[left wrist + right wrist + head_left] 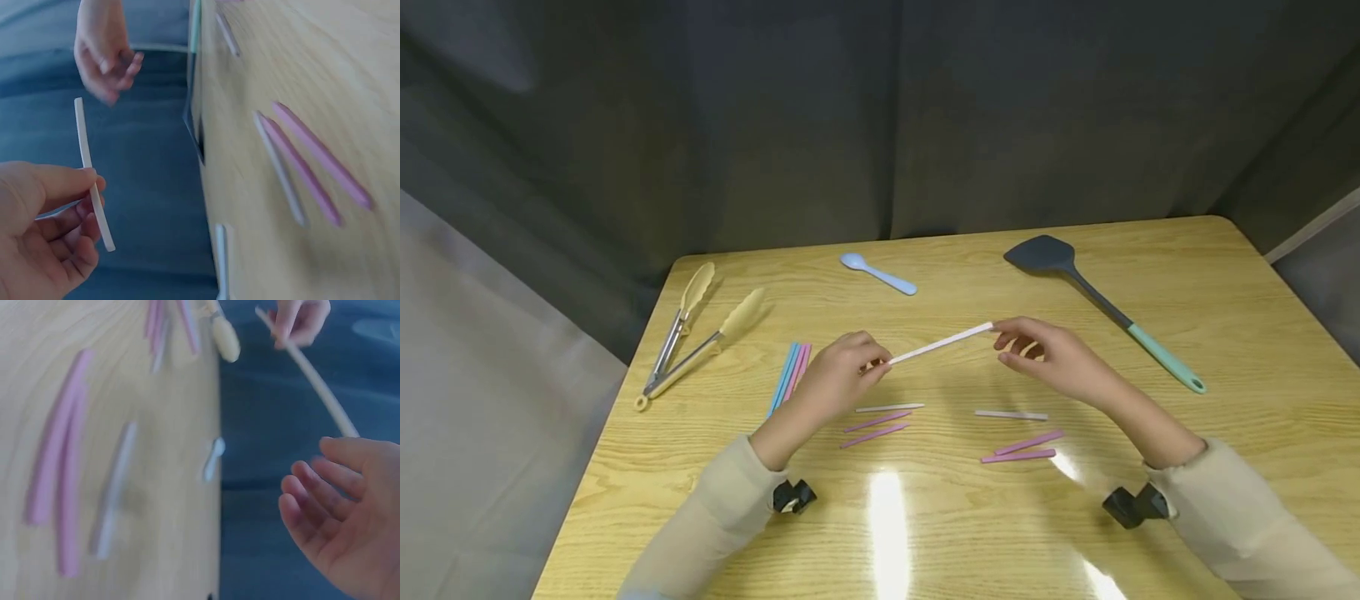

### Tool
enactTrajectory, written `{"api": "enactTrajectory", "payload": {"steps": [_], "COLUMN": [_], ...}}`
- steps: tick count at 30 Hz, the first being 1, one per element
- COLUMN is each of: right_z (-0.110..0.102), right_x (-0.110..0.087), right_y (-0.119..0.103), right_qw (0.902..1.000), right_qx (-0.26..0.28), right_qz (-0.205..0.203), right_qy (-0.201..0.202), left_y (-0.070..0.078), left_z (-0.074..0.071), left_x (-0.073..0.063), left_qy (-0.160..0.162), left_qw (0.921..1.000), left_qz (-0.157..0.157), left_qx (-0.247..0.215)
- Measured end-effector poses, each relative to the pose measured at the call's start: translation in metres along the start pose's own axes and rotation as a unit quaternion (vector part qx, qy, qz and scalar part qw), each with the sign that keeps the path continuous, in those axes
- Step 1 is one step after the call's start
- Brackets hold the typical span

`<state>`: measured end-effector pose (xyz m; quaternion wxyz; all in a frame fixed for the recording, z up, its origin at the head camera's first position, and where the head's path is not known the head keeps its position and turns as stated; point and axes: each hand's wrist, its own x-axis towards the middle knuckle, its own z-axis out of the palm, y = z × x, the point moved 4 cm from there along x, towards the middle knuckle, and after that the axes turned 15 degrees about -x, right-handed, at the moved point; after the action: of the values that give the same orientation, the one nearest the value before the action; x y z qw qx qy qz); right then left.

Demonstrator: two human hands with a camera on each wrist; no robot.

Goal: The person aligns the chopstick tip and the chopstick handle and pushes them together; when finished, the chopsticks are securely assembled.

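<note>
A long white straw (942,343) is held above the table, sloping up to the right in the head view. My left hand (842,371) pinches it near its left end; the left wrist view shows the straw (85,140) between thumb and fingers. My right hand (1051,354) is by the straw's other end, its fingers loosely bent and spread. Whether an index fingertip touches that end I cannot tell. Below the hands lie short straw pieces: a white one (889,408) with two pink ones (876,435) at left, another white one (1011,415) with two pink ones (1018,455) at right.
Blue straws (782,379) and pink straws (799,367) lie left of my left hand, which partly covers them. Yellow tongs (688,350) lie spread at the left. A light blue spoon (880,273) sits near the back edge, and a dark spatula (1101,296) with a green handle lies at right.
</note>
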<state>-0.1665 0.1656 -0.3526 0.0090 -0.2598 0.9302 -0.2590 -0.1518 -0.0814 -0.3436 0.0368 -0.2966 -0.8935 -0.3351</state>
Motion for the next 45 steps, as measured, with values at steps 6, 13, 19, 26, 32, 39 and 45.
{"api": "enactTrajectory", "payload": {"steps": [6, 13, 19, 26, 32, 39, 45], "right_z": [0.019, 0.034, 0.044, 0.052, 0.06, 0.065, 0.067], "right_x": [-0.007, -0.015, -0.021, -0.024, -0.022, -0.021, -0.023], "right_y": [0.026, 0.049, 0.054, 0.05, 0.047, 0.045, 0.045], "right_qw": [0.9983, 0.9962, 0.9935, 0.9902, 0.9878, 0.9857, 0.9852], "right_qx": [-0.021, -0.037, -0.057, -0.087, -0.096, -0.116, -0.122], "right_qz": [-0.004, 0.009, -0.01, -0.061, -0.073, -0.072, -0.07], "right_qy": [-0.055, -0.078, -0.098, -0.091, -0.099, -0.099, -0.097], "left_y": [-0.034, -0.083, -0.118, -0.135, -0.145, -0.143, -0.134], "left_z": [-0.013, -0.033, -0.04, -0.04, -0.03, -0.025, -0.024], "left_x": [-0.026, -0.067, -0.096, -0.115, -0.125, -0.128, -0.122], "left_qy": [0.041, 0.057, 0.058, 0.054, 0.052, 0.054, 0.052], "left_qw": [0.9972, 0.9799, 0.9436, 0.9303, 0.9274, 0.9342, 0.9447], "left_qz": [-0.06, -0.18, -0.307, -0.35, -0.359, -0.344, -0.32], "left_qx": [-0.02, -0.063, -0.109, -0.094, -0.091, -0.079, -0.051]}}
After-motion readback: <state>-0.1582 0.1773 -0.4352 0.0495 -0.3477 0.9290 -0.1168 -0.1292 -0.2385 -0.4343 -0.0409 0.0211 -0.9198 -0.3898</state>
